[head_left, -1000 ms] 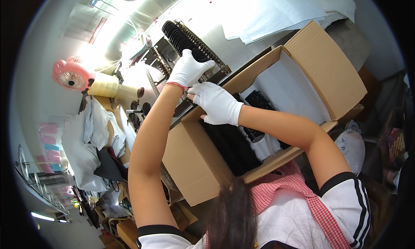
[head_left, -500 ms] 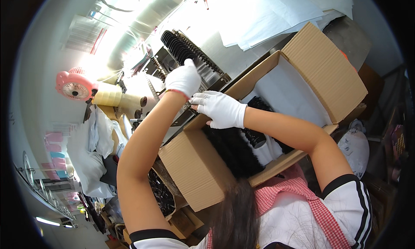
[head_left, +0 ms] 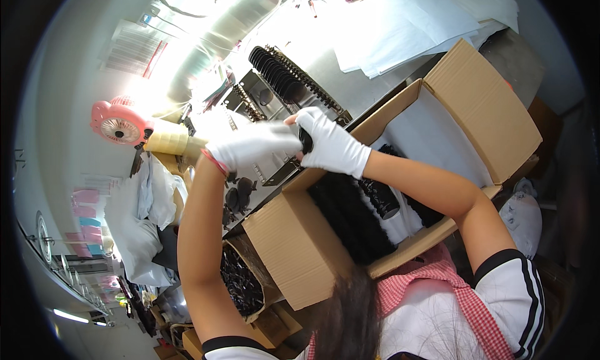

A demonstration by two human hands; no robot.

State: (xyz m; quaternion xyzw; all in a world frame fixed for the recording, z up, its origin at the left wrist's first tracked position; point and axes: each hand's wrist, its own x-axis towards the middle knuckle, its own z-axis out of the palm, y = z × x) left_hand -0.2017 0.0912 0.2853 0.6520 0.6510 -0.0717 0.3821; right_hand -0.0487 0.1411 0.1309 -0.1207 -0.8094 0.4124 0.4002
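Note:
Both my hands wear white gloves and meet above the near edge of the bench. My right hand (head_left: 334,144) is closed round a small dark, glossy piece (head_left: 305,140), perhaps a disc. My left hand (head_left: 253,146) reaches in from the left against the piece, its fingers smeared by motion. Just beyond them stands a rack (head_left: 309,88) with a row of black round discs (head_left: 275,72). Under my right forearm an open cardboard box (head_left: 294,247) holds black, densely packed rows (head_left: 353,219) and white sheets.
Several dark round pieces (head_left: 240,194) lie on the bench left of the box. A carton of black pieces (head_left: 240,285) stands below them. At the left are a pink fan (head_left: 119,129) and yellow rolls (head_left: 167,137). White sheets (head_left: 400,29) cover the far bench.
My left hand has drawn back from the disc rack towards my right hand. A dark piece now shows between the hands, and my right hand has turned upward. The view has shifted slightly.

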